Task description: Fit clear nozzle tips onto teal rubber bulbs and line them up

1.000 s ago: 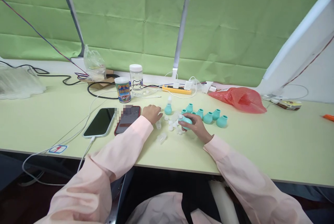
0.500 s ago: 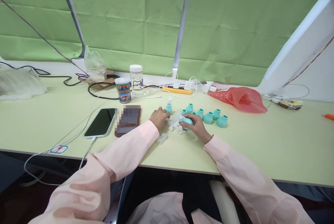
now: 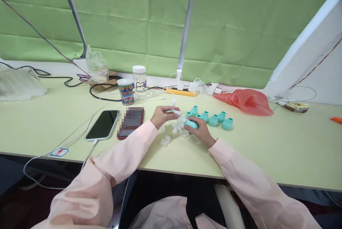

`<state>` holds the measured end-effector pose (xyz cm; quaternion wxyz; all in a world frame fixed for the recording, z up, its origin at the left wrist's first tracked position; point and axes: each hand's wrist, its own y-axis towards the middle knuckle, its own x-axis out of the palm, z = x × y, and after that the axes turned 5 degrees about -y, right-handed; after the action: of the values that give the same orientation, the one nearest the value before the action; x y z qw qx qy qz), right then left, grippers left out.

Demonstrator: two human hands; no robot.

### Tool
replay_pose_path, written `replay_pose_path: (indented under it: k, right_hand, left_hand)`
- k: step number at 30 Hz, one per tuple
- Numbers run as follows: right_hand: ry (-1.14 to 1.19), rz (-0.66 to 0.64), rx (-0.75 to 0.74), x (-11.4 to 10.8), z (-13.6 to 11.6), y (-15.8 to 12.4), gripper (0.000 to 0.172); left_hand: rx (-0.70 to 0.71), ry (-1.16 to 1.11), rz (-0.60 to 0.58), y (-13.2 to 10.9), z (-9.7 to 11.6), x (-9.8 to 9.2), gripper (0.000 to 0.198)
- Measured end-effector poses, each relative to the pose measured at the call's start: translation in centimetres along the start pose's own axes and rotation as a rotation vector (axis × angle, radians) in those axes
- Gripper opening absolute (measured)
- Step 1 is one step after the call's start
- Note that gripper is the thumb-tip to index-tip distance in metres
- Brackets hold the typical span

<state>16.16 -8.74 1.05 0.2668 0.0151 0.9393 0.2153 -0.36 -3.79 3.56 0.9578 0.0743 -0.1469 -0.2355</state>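
Pinched in the fingertips of my left hand (image 3: 162,115) is a small white plastic piece (image 3: 175,112). My right hand (image 3: 202,130) grips a teal rubber bulb (image 3: 191,124) lying on its side, its neck pointing left with a white fitting in it. Between and below both hands lie several small white plastic pieces (image 3: 176,128) in a loose pile. Clear short tubes (image 3: 165,141) rest nearer the front edge. Several more teal bulbs (image 3: 213,120) stand mouth up behind my right hand. A translucent white tip (image 3: 174,102) pokes up behind my left fingers; its base is hidden.
Two phones (image 3: 103,125) lie left of my left arm, one with a white cable. Behind stand a printed can (image 3: 126,92) and a clear jar with a white lid (image 3: 139,81). A yellow power strip (image 3: 181,92) and red plastic bag (image 3: 245,101) lie along the back.
My left hand has risen from the table among the white pieces, now with one in its fingertips. My right hand keeps the teal bulb at nearly the same spot.
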Motion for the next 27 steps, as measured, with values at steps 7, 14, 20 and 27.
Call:
replay_pose_path:
  k: [7,14,20,27]
  right_hand:
    - [-0.16,0.154,-0.062,-0.15,0.23,-0.04,0.019]
    - [-0.361,0.224,-0.274,-0.06,0.15,-0.31,0.017]
    - [-0.535,0.234,-0.414,0.25,0.5,-0.61,0.019]
    - [-0.381,0.163,-0.269,0.34,-0.05,-0.64,0.02]
  left_hand:
    - [-0.081,-0.213,0.04,-0.07,0.15,0.09,0.027]
    - [-0.087,-0.244,0.049,-0.09,-0.28,0.17,0.023]
    - [-0.111,-0.241,0.066,-0.17,-0.4,0.14,0.023]
    - [-0.069,-0.23,0.062,-0.3,-0.43,0.48,0.024]
